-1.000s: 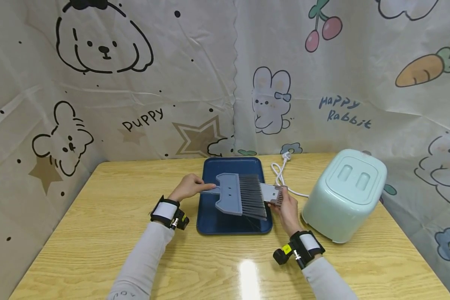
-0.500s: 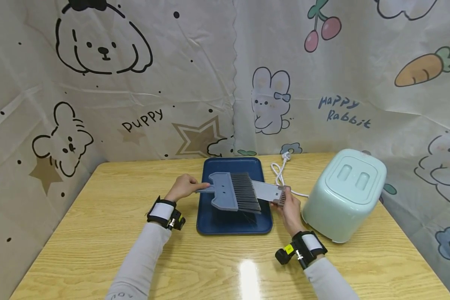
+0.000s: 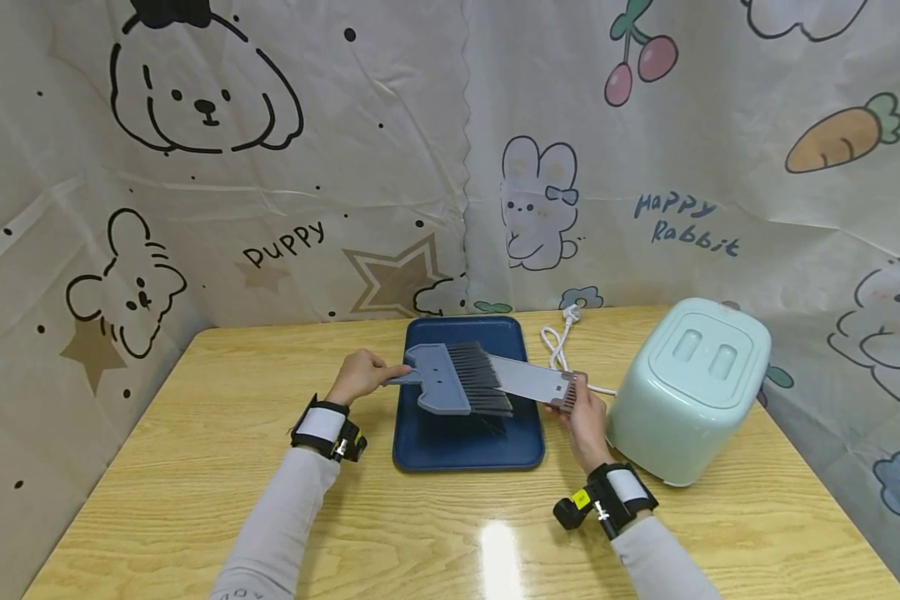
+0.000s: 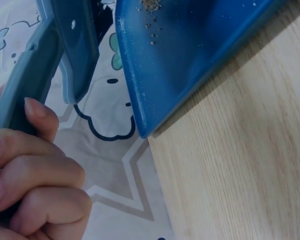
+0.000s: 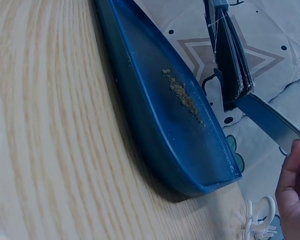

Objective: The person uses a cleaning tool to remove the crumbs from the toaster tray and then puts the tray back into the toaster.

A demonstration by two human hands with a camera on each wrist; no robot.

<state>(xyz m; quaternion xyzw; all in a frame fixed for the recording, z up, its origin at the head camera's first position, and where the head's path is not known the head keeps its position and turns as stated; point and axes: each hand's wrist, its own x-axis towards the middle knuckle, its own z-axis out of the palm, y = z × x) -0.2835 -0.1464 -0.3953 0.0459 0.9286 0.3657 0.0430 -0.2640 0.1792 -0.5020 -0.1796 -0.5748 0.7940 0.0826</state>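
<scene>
Head view: curled hands (image 3: 356, 377) (image 3: 588, 425) grip a dark-bristled blue brush (image 3: 442, 379) and pale strip (image 3: 527, 378)

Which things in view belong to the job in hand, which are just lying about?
In the job:
brush, in the left hand
flat plate, in the right hand
blue tray below
crumbs in the tray

Apparently just lying about:
mint-green appliance, not held; may relate to the plate
white plug

The head camera looks forward and down from the near side across the table (image 3: 157, 475). The wrist cameras, closer and tilted, face the far cloth (image 3: 412, 158) past the left hand (image 4: 42, 175) and right hand (image 5: 293, 197); both show the tray (image 5: 190, 160) and its crumbs (image 5: 182, 99).
</scene>
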